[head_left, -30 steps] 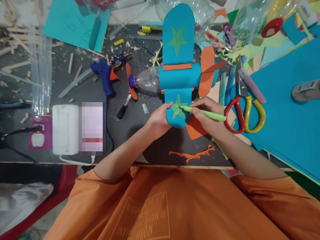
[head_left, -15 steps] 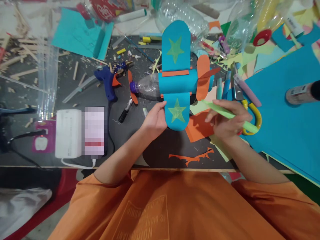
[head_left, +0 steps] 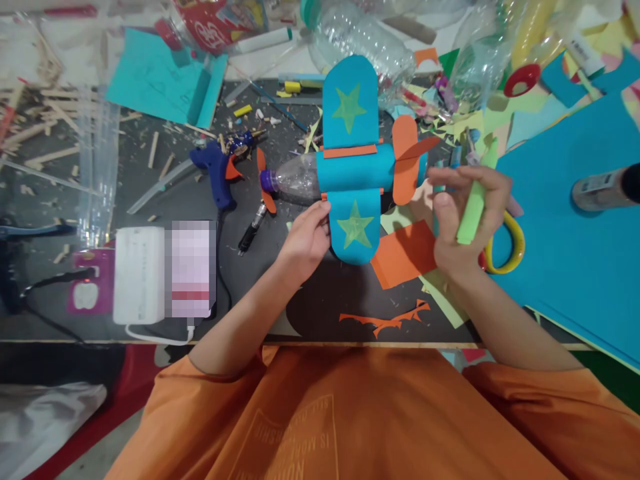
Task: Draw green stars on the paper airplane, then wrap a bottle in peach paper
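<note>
A toy plane [head_left: 353, 170] made from a clear plastic bottle lies on the dark table, with blue paper wings, green stars, an orange tail and an orange propeller. My left hand [head_left: 305, 240] grips the edge of the near wing, beside its green star. My right hand [head_left: 463, 217] hovers to the right of the plane, fingers wrapped round a light green marker [head_left: 473, 207] that points away from me. It touches nothing else.
A blue glue gun [head_left: 217, 170] and a black lighter [head_left: 250, 230] lie left of the plane. Red-and-yellow scissors [head_left: 507, 243], blue paper sheets [head_left: 565, 247] and scraps crowd the right. A white power strip [head_left: 140, 273] sits near left. Empty bottles [head_left: 360, 33] stand at the back.
My right hand has lifted the green marker off the near wing's star and swung it to the right, turning it upright. The left hand has stayed on the wing.
</note>
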Demonstrator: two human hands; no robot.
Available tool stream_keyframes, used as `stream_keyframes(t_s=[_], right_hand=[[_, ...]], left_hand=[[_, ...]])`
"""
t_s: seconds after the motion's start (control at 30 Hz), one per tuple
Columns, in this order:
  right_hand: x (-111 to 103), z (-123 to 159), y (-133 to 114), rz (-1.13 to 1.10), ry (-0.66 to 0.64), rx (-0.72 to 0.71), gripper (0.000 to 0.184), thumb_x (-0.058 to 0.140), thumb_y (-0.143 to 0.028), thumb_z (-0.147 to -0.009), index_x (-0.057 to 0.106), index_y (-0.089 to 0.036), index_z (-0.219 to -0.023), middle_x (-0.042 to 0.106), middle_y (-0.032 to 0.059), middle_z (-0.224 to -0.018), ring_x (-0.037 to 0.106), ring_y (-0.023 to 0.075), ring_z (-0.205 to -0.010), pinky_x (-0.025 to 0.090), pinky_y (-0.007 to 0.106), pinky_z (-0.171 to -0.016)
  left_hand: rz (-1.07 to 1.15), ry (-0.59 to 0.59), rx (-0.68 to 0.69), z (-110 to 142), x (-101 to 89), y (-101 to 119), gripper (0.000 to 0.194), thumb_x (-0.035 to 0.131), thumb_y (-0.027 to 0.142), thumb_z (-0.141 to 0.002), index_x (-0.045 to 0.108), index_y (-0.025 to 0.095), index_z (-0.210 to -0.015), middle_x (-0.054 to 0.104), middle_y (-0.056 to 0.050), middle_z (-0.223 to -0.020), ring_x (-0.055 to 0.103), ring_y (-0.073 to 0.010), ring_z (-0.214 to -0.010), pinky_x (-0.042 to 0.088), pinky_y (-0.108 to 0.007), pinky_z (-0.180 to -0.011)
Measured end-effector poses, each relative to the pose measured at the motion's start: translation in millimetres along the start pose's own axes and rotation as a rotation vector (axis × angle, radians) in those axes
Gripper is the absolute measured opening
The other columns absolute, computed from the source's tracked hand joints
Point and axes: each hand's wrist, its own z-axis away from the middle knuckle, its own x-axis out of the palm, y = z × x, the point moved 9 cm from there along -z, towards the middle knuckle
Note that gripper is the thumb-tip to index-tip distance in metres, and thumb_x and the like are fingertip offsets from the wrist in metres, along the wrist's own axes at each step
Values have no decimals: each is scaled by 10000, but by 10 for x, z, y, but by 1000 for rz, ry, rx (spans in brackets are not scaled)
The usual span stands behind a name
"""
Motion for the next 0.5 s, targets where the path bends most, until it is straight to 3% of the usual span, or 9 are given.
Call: stream_keyframes(t_s=[0.1, 0.2, 0.33, 0.5], right_hand=[[100, -3, 94, -3, -106, 13, 364, 631, -391, -956, 519, -404, -1302, 569, 68, -1439, 525, 293, -1400, 541, 495, -1047], [158, 6, 192, 16, -171, 60, 418, 600, -456, -967, 453, -426, -1357, 473, 45, -1554, 388, 274, -1504, 457, 512, -1167], [116, -15, 171, -50, -113, 8, 345, 550, -416, -1005, 498, -402, -1345, 559, 36, -1483, 489, 271, -1439, 503, 495, -1125], [-185, 16, 16, -94, 137, -139, 304, 519, -402, -1004, 542, -430, -1306, 652, -11, -1330, 647, 288, -1235, 569, 540, -986]], left_hand=[[-69, -23, 56, 18, -24, 50, 275, 524, 123, -926, 591, 188, -667, 623, 21, -658, 657, -126, -725, 529, -271, -877], [-130, -28, 124, 49, -45, 119, 261, 554, 119, -902, 558, 202, -655, 596, 33, -689, 578, -96, -677, 498, -199, -755], [-216, -57, 222, 82, -21, 201, 268, 579, 140, -875, 497, 197, -626, 454, 41, -646, 444, -82, -608, 408, -156, -602], [-250, -100, 254, 55, -3, 268, 182, 574, 142, -744, 459, 195, -613, 412, 33, -642, 404, -96, -603, 416, -196, -611]])
